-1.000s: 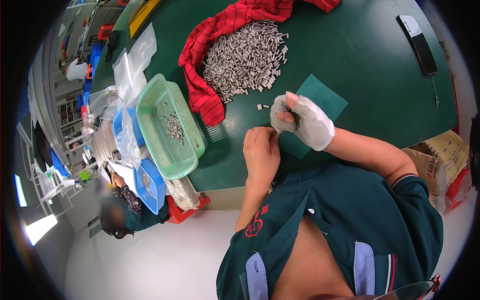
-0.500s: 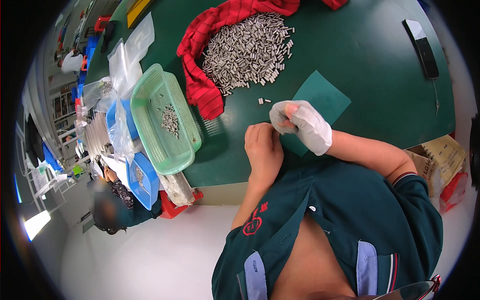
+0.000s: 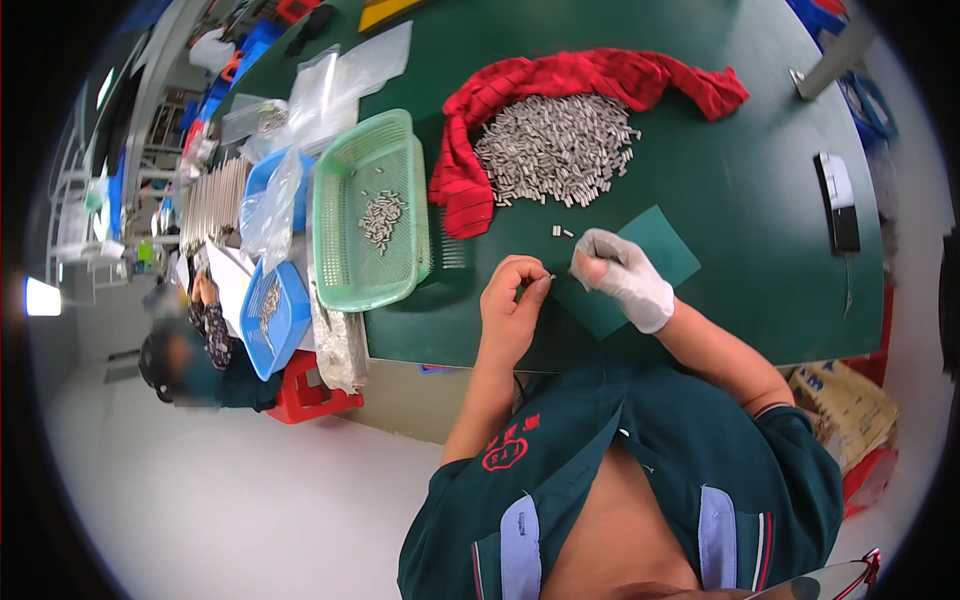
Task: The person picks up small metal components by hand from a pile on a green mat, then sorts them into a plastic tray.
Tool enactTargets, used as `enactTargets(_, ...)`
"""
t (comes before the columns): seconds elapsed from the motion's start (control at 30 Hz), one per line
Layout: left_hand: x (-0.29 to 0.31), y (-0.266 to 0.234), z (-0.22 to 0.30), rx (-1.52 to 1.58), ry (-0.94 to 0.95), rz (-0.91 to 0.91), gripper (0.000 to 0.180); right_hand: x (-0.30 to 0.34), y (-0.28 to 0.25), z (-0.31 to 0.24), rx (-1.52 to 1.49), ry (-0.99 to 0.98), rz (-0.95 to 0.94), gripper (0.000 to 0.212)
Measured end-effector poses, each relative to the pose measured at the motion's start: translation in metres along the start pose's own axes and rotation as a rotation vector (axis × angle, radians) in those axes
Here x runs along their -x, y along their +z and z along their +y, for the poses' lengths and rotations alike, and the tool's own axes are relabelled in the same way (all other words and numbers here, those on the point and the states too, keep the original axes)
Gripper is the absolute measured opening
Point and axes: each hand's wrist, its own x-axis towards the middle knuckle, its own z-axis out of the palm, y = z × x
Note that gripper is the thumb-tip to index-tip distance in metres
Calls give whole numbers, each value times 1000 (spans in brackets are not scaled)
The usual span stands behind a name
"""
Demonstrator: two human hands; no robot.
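Observation:
My bare left hand (image 3: 513,305) is closed in a pinch, thumb against forefinger, with a tiny metal pin (image 3: 551,278) at the fingertips. Just right of it, my right hand (image 3: 628,282) wears a whitish glove with the thumb tip bare. Its fingers are curled, and whatever they hold is hidden. Under the right hand lies a dark green sheet (image 3: 668,245). Two or so loose metal pins (image 3: 557,231) rest beyond the hands. Farther off, a large heap of short metal pins (image 3: 560,150) is bordered by a rolled red checked cloth (image 3: 465,205).
Left of the heap stands a light green plastic basket (image 3: 325,215) with some pins inside. Beyond it are a blue basket (image 3: 290,325), plastic bags (image 3: 375,65) and a co-worker's hands (image 3: 204,290). A long black-and-white device (image 3: 840,205) lies by the table's right edge.
The whole view has shifted, so the table and baskets sit differently. My hands, close together before, are now a little apart, and the left hand's pinch shows.

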Motion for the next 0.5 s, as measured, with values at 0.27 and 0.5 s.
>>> enactTargets(0.27, 5, -11, 10, 235, 67, -66, 5, 7, 14, -5, 167, 207, -41, 17)
enactTargets(0.5, 3, -11, 23, 85, 121, -106, 6, 7, 7, -1, 267, 181, -85, 16)
